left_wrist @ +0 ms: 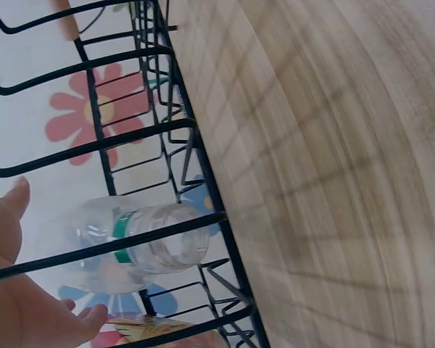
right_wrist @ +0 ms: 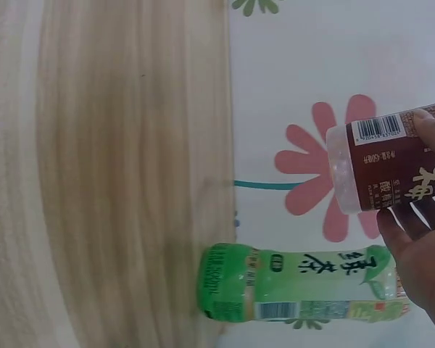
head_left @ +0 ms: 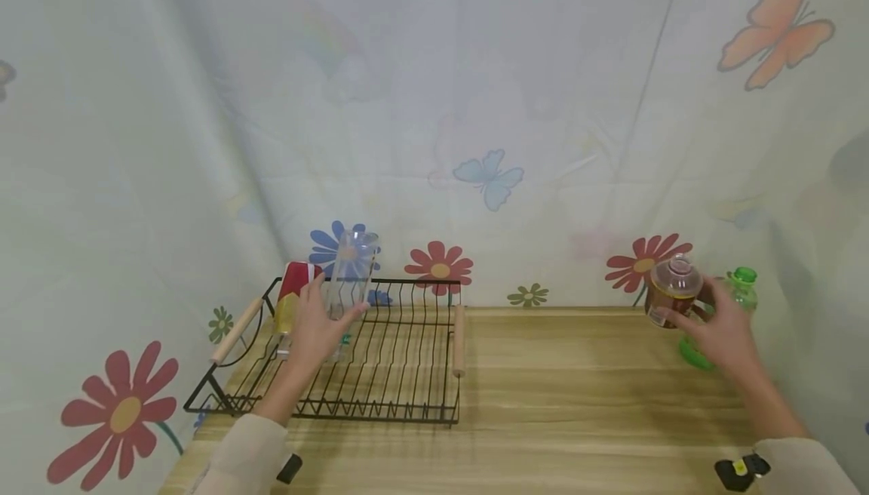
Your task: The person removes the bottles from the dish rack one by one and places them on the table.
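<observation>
My left hand point(head_left: 316, 323) is at the dish rack point(head_left: 400, 344), its thumb and fingers spread around a clear plastic bottle point(left_wrist: 94, 239). That bottle stands upside down, its neck with a green ring point(left_wrist: 122, 236) low among the wires. Thumb and fingertips show apart from it in the left wrist view. Beside it in the rack leans a red and yellow package point(head_left: 293, 291). On the right, my right hand point(head_left: 726, 325) grips a bottle with a brown label point(right_wrist: 391, 159) and a clear domed top, lifted above the table. Its fingers wrap the label.
A green tea bottle point(right_wrist: 304, 283) stands on the table behind my right hand. The black wire rack has wooden handles point(head_left: 459, 340) at both ends. Wood-grain tabletop point(head_left: 543, 404) extends right of it. A flowered curtain point(head_left: 529, 102) hangs along the back and sides.
</observation>
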`<action>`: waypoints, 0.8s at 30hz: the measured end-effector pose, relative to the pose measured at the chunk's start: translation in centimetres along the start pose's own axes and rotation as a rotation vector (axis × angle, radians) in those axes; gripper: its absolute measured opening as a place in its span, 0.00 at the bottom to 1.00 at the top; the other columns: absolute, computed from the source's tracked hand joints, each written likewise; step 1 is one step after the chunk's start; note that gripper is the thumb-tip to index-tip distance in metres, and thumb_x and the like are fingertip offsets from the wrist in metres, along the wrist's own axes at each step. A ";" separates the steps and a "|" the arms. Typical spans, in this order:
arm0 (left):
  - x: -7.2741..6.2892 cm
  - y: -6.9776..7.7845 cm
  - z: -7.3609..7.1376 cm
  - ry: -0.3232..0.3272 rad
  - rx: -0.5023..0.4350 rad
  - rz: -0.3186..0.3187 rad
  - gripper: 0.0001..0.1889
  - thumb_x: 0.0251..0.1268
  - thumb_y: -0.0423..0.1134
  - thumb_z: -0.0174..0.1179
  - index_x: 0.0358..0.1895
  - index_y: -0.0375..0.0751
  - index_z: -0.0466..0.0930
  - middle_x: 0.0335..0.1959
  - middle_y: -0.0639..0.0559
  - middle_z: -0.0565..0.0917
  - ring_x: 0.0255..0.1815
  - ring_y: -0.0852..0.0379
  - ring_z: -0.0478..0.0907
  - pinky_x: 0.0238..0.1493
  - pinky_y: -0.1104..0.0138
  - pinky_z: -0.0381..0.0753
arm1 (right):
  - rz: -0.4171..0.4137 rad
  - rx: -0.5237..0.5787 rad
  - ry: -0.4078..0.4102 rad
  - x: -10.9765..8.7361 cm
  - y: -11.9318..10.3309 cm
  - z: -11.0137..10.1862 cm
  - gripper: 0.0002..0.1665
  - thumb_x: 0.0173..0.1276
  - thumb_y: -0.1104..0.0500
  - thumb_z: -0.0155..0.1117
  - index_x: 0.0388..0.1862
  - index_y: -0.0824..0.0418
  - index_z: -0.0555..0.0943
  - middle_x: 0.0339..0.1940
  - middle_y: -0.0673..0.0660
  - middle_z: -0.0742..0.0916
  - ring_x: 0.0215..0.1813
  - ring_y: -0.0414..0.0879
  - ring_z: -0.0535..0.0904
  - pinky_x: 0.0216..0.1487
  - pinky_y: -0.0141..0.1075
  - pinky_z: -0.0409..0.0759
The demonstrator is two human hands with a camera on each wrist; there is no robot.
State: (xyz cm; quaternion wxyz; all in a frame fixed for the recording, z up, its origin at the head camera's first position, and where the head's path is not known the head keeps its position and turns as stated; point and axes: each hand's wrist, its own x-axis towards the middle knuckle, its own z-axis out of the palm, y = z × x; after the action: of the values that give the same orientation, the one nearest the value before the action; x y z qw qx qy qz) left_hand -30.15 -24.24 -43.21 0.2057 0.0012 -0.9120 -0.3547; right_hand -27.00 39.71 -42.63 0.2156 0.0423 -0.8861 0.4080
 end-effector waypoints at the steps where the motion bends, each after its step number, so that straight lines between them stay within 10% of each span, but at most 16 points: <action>1: 0.0 -0.1 0.1 -0.012 -0.002 -0.011 0.60 0.64 0.64 0.73 0.86 0.37 0.48 0.81 0.31 0.58 0.79 0.29 0.60 0.70 0.30 0.67 | 0.013 -0.001 -0.006 -0.1 0.4 0.2 0.51 0.73 0.53 0.75 0.83 0.70 0.57 0.74 0.77 0.71 0.71 0.77 0.68 0.63 0.69 0.71; 24: 0.7 -1.2 0.3 -0.180 0.061 -0.081 0.58 0.68 0.62 0.70 0.85 0.32 0.44 0.77 0.25 0.59 0.74 0.26 0.66 0.67 0.32 0.71 | 0.170 -0.007 -0.089 -1.8 4.9 2.3 0.57 0.77 0.43 0.69 0.82 0.78 0.51 0.71 0.86 0.68 0.69 0.83 0.66 0.61 0.74 0.71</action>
State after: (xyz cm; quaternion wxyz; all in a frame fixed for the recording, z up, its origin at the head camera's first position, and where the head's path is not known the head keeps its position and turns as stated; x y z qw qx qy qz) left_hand -31.13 -25.00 -43.92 0.1082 0.0125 -0.9364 -0.3336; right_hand -27.45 41.06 -48.16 0.1408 -0.0156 -0.8966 0.4196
